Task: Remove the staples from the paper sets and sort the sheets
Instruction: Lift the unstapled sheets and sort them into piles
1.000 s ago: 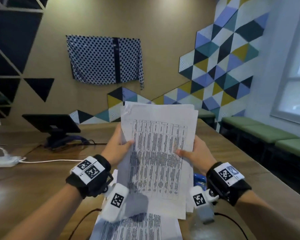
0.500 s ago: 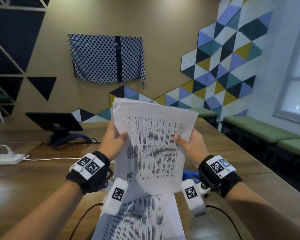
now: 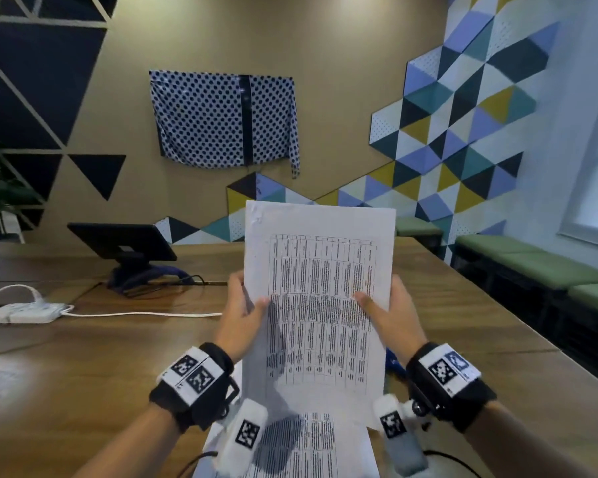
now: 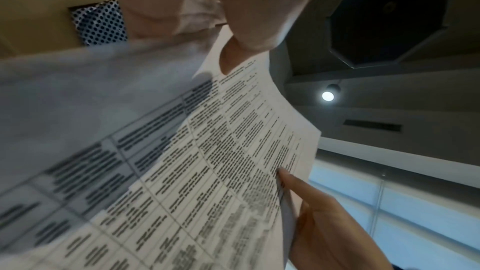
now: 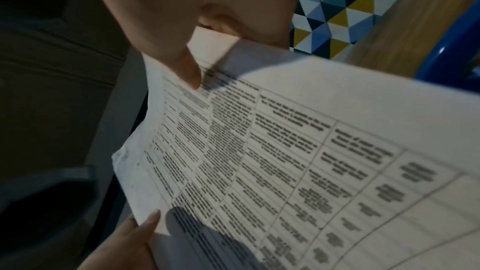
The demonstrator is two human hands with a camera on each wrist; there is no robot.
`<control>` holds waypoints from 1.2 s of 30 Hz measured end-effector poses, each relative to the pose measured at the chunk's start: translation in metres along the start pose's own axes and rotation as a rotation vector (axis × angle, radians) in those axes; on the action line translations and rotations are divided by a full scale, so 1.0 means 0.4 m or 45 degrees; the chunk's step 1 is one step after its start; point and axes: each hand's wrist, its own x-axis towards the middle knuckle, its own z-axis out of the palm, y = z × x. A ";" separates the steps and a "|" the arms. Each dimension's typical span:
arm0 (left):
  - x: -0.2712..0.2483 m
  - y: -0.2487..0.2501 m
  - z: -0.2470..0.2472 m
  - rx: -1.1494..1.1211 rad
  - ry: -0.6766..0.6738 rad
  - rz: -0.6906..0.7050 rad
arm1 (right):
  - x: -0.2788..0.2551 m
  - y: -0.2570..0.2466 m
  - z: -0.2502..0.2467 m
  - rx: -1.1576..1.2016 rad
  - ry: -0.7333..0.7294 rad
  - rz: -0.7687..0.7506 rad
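Note:
I hold a set of white printed sheets (image 3: pixel 320 305) upright above the wooden table (image 3: pixel 83 357), with a table of text facing me. My left hand (image 3: pixel 244 312) grips its left edge, thumb on the front and fingers behind. On the right edge my right hand (image 3: pixel 387 312) grips the same way. The top left corner of the set looks crumpled. The left wrist view shows the paper set (image 4: pixel 207 161) from below with my thumb on it, and the right wrist view shows the paper set (image 5: pixel 285 161) likewise. Another printed sheet (image 3: pixel 301 446) lies flat on the table below.
A dark tablet on a stand (image 3: pixel 125 243) stands at the back left of the table. A white power strip (image 3: pixel 26 312) with its cable lies at the left. Something blue (image 3: pixel 394 363) peeks out behind the paper near my right wrist. Green benches (image 3: pixel 532 263) line the right wall.
The sheets fanned out a second ago are now squared into one even set. Both hands have lifted it a little and straightened it.

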 end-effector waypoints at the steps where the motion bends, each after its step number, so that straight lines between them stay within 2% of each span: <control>1: 0.007 0.001 0.002 0.021 -0.018 -0.002 | 0.006 -0.006 0.003 0.022 0.038 -0.013; 5: 0.040 0.027 0.003 -0.009 0.000 0.076 | 0.031 -0.028 0.007 0.130 0.135 -0.099; 11: 0.024 -0.001 0.007 -0.010 0.086 0.037 | 0.014 0.000 0.003 0.148 0.087 0.009; 17: 0.050 0.015 0.006 -0.019 0.135 0.102 | 0.033 -0.029 0.006 0.091 0.122 -0.121; 19: 0.038 -0.002 0.006 -0.044 0.142 0.082 | 0.024 -0.019 0.002 0.098 0.115 -0.080; 22: 0.000 -0.062 0.015 0.015 0.063 -0.011 | -0.001 0.021 0.002 -0.007 0.055 0.056; 25: -0.013 -0.080 0.020 0.042 0.022 -0.042 | -0.007 0.031 -0.001 -0.040 0.071 0.069; 28: 0.006 -0.039 0.016 -0.035 0.029 -0.030 | 0.006 0.019 -0.014 -0.011 0.074 0.042; 32: 0.043 0.035 0.003 -0.118 0.095 0.070 | -0.005 0.028 -0.012 -0.015 0.044 0.061; 36: 0.110 0.077 -0.013 0.065 0.088 0.090 | -0.005 0.041 -0.016 -0.005 0.019 0.109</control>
